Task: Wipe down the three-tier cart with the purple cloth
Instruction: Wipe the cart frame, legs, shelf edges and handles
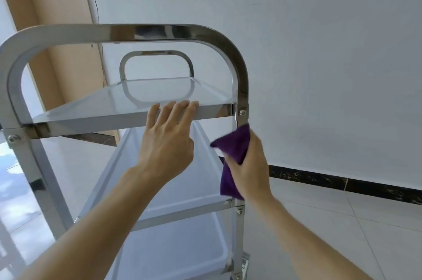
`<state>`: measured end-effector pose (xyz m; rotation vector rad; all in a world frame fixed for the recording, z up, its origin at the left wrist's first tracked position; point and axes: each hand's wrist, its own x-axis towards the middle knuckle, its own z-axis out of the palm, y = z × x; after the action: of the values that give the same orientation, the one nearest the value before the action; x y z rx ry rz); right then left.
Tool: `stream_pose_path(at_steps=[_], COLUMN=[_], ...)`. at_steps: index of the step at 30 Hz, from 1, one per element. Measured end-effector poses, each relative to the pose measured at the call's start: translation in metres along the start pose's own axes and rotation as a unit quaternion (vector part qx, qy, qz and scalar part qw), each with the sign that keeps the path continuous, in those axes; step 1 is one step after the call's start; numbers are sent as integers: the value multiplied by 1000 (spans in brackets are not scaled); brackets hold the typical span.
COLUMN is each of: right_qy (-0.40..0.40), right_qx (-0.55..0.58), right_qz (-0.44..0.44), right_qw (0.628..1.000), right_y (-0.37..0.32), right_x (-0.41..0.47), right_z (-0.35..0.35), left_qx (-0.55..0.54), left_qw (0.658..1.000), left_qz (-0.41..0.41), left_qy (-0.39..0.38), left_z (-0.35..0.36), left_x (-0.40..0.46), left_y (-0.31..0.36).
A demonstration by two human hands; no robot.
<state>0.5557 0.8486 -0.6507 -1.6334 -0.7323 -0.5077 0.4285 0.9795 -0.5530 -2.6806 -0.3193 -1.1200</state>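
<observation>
The left hand [165, 140] lies flat against the front edge of the top shelf [91, 117] of the steel cart [127, 34]. Its fingers [182, 110] are straight and close together, with the tips hooked over the rim. The right hand [249, 170] squeezes the purple cloth [233, 149] against the cart's right post [241, 117], just below the top shelf. Its fingers are curled round the cloth.

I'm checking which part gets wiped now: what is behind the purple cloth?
The purple cloth, gripped by the right hand, covers the cart's right upright post between top and middle tiers. The post surface there is hidden.
</observation>
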Motion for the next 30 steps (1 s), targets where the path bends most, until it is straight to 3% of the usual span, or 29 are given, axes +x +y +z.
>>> stream_pose_path(at_steps=[5, 12, 15, 18, 23, 30], right_qy=[-27, 35, 41, 15, -95, -103], right_qx=[20, 27, 15, -9, -30, -54], right_qz=[76, 43, 29, 50, 132, 97], right_qw=[997, 998, 999, 999, 986, 988], right_y=[23, -38, -35, -6, 46, 61], right_x=[-28, 44, 41, 6, -50, -64], right_z=[1, -8, -6, 0, 0, 3], left_qx=[9, 12, 14, 17, 16, -29], left_qw=[1000, 1000, 1000, 1000, 1000, 999], left_qz=[7, 8, 13, 14, 13, 4], left_qy=[4, 13, 15, 7, -6, 36], left_z=[2, 6, 6, 7, 9, 15], left_x=[-1, -2, -3, -4, -4, -12], left_y=[-1, 1, 0, 0, -1, 0])
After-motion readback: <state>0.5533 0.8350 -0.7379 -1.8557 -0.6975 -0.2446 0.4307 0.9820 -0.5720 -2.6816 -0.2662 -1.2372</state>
